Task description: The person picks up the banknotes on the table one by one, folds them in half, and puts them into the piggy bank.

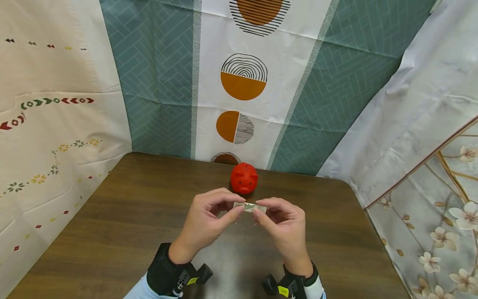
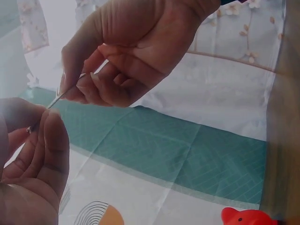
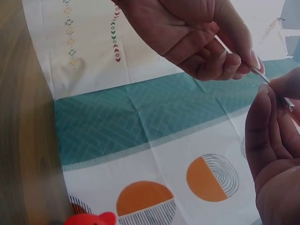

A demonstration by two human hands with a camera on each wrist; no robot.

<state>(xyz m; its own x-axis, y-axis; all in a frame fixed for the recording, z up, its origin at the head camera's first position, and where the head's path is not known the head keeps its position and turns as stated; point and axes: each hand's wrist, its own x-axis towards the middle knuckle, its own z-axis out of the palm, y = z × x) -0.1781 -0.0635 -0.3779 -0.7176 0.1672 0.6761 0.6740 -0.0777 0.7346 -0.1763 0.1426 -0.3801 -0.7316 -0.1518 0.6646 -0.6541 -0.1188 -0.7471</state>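
Between both hands, in the head view, a small strip that looks like a folded banknote (image 1: 250, 207) is held out flat, pale with grey-green print. My left hand (image 1: 207, 222) pinches its left end between thumb and index finger. The right hand (image 1: 286, 226) grips the other end the same way. Seen edge-on in the left wrist view, the banknote (image 2: 56, 100) is a thin line from one set of fingertips to the other. Just beyond the hands, a red piggy bank (image 1: 244, 178) stands on the table, its face toward me.
The brown wooden table (image 1: 149, 187) reaches back to a teal and white patterned cloth (image 1: 160, 74). A cream cloth (image 1: 56, 137) hangs at the left, and a white floral cloth (image 1: 429, 187) at the right. Black camera straps (image 1: 164, 270) wrap the wrists.
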